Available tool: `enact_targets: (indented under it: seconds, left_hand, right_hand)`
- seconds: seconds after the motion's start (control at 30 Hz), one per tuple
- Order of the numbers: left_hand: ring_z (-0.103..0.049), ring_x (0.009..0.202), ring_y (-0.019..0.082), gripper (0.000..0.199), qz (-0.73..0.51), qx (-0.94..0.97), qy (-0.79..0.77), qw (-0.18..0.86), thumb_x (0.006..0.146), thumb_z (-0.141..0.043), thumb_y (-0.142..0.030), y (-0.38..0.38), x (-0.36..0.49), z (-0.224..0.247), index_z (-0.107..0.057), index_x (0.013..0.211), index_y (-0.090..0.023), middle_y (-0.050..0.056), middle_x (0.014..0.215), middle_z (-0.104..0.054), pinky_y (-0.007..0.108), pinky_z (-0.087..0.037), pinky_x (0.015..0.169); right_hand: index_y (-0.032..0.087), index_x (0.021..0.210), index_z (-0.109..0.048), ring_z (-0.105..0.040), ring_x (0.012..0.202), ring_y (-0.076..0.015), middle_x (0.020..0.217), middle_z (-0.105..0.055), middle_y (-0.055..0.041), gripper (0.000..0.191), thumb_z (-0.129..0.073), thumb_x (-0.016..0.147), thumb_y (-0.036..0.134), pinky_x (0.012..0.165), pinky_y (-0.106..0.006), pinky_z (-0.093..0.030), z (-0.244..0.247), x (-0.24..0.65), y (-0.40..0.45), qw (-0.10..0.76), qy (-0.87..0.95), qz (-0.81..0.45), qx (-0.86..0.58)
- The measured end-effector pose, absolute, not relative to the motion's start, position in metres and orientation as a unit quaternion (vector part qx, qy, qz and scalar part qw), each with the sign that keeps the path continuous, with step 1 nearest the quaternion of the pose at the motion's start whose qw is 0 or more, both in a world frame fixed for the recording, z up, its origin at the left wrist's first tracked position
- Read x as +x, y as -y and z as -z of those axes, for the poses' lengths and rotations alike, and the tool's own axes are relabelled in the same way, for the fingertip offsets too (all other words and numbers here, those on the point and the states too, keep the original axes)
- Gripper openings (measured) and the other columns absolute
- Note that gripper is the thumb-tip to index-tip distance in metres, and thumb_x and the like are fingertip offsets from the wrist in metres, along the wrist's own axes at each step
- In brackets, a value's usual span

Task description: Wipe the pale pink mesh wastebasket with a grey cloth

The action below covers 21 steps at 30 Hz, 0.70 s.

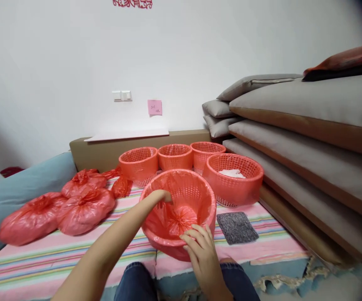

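Observation:
A red perforated basket [211, 211] stands in front of me, lined with a thin red plastic bag [182, 211] whose edge folds over the rim. My left hand [163, 195] reaches over the left side into the basket, bent at the wrist against the liner; its fingers are mostly hidden. At the near right rim, my right hand [199, 244] rests with its fingers spread over the bag's folded edge. The liner gathers into a pleated star at the basket's bottom.
Behind stand more red baskets [138, 161], one at right [235, 188] holding something white. Tied red bags [85, 209] lie at left. A dark grey cloth [237, 228] lies right of the basket. Stacked grey cushions [296, 146] line the right side, against a white wall [181, 54].

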<state>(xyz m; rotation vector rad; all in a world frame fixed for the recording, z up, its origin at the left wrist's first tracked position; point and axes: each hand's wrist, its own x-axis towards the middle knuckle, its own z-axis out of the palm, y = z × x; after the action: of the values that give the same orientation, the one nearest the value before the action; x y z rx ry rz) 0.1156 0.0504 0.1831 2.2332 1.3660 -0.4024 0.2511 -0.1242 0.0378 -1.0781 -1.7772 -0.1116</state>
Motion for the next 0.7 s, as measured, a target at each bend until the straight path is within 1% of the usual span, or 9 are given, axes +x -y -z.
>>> enact_targets:
  seconds: [0.07, 0.13, 0.2, 0.27, 0.33, 0.43, 0.5, 0.57, 0.7]
  left_hand:
    - [-0.068, 0.097, 0.022, 0.028, 0.147, 0.817, -0.494, 0.258, 0.098, -0.052, -0.03, -0.039, 0.112, -0.192, -0.066, 0.113, -0.011, 0.012, 0.112, -0.07, 0.04, -0.055, 0.087]
    - [-0.069, 0.099, 0.019, 0.034, 0.098, 0.841, -0.456, 0.274, 0.103, -0.039, -0.029, -0.017, 0.102, -0.2, -0.069, 0.107, -0.014, 0.01, 0.11, -0.073, 0.034, -0.051, 0.094]
    - [-0.068, 0.101, 0.019, 0.038, -0.05, 0.889, -0.358, 0.281, 0.103, -0.036, -0.033, 0.012, 0.087, -0.205, -0.07, 0.1, -0.015, 0.009, 0.105, -0.075, 0.033, -0.049, 0.096]
    - [-0.068, 0.105, 0.02, 0.032, -0.122, 0.906, -0.318, 0.252, 0.101, -0.041, -0.036, 0.038, 0.071, -0.202, -0.067, 0.112, -0.02, 0.008, 0.113, -0.074, 0.033, -0.05, 0.095]
    - [-0.067, 0.111, 0.024, 0.035, -0.14, 0.915, -0.336, 0.173, 0.094, -0.058, -0.037, 0.055, 0.059, -0.192, -0.061, 0.124, -0.021, 0.012, 0.124, -0.07, 0.035, -0.05, 0.095]
    - [-0.068, 0.107, 0.028, 0.043, -0.119, 0.922, -0.365, 0.055, 0.084, -0.068, -0.024, 0.059, 0.055, -0.167, -0.059, 0.126, -0.019, 0.015, 0.118, -0.071, 0.037, -0.051, 0.089]
    - [-0.07, 0.095, 0.026, 0.027, -0.098, 0.925, -0.366, 0.011, 0.084, -0.064, -0.016, 0.052, 0.06, -0.152, -0.063, 0.111, -0.018, 0.012, 0.1, -0.073, 0.034, -0.051, 0.08]
    - [-0.069, 0.083, 0.023, 0.013, -0.088, 0.927, -0.363, -0.017, 0.085, -0.056, -0.01, 0.045, 0.068, -0.142, -0.063, 0.091, -0.018, 0.008, 0.085, -0.07, 0.031, -0.049, 0.074]
    - [-0.063, 0.07, 0.02, 0.021, -0.103, 0.918, -0.376, -0.077, 0.083, -0.046, -0.003, 0.036, 0.074, -0.137, -0.058, 0.078, -0.019, 0.006, 0.074, -0.064, 0.03, -0.046, 0.066]
  right_hand:
    - [0.027, 0.117, -0.066, -0.061, 0.117, -0.0278, 0.113, -0.072, -0.0062, 0.032, -0.044, 0.096, 0.014, 0.109, -0.06, -0.041, -0.046, 0.258, 0.117, 0.497, 0.742, 0.037, -0.449]
    - [0.025, 0.127, -0.062, -0.058, 0.124, -0.0277, 0.123, -0.069, -0.0079, 0.038, -0.044, 0.096, 0.014, 0.111, -0.061, -0.04, -0.055, 0.266, 0.111, 0.474, 0.756, 0.032, -0.45]
    - [0.024, 0.142, -0.051, -0.05, 0.135, -0.0281, 0.137, -0.063, -0.0098, 0.047, -0.047, 0.096, 0.017, 0.113, -0.059, -0.039, -0.068, 0.279, 0.104, 0.443, 0.782, 0.033, -0.438]
    - [0.024, 0.152, -0.038, -0.038, 0.145, -0.0288, 0.149, -0.053, -0.0113, 0.058, -0.051, 0.096, 0.024, 0.115, -0.058, -0.037, -0.084, 0.301, 0.091, 0.419, 0.803, 0.044, -0.422]
    - [0.024, 0.154, -0.034, -0.032, 0.149, -0.0281, 0.152, -0.05, -0.0119, 0.059, -0.05, 0.098, 0.026, 0.119, -0.06, -0.031, -0.104, 0.333, 0.069, 0.412, 0.801, 0.077, -0.427]
    - [0.015, 0.15, -0.04, -0.033, 0.148, -0.0291, 0.151, -0.05, -0.0166, 0.057, -0.05, 0.095, 0.018, 0.12, -0.057, -0.027, -0.132, 0.394, 0.019, 0.341, 0.776, 0.143, -0.512]
    - [0.011, 0.149, -0.041, -0.037, 0.145, -0.0312, 0.15, -0.049, -0.0205, 0.063, -0.058, 0.089, 0.015, 0.118, -0.056, -0.029, -0.143, 0.433, -0.014, 0.197, 0.743, 0.157, -0.62]
    - [0.006, 0.141, -0.049, -0.052, 0.133, -0.0332, 0.138, -0.058, -0.0258, 0.061, -0.064, 0.083, 0.012, 0.112, -0.053, -0.035, -0.144, 0.463, -0.04, 0.145, 0.729, 0.14, -0.655]
    - [0.009, 0.107, -0.071, -0.07, 0.098, -0.026, 0.102, -0.075, -0.0206, 0.026, -0.06, 0.084, 0.007, 0.088, -0.035, -0.046, -0.13, 0.489, -0.055, 0.065, 0.708, 0.109, -0.695]
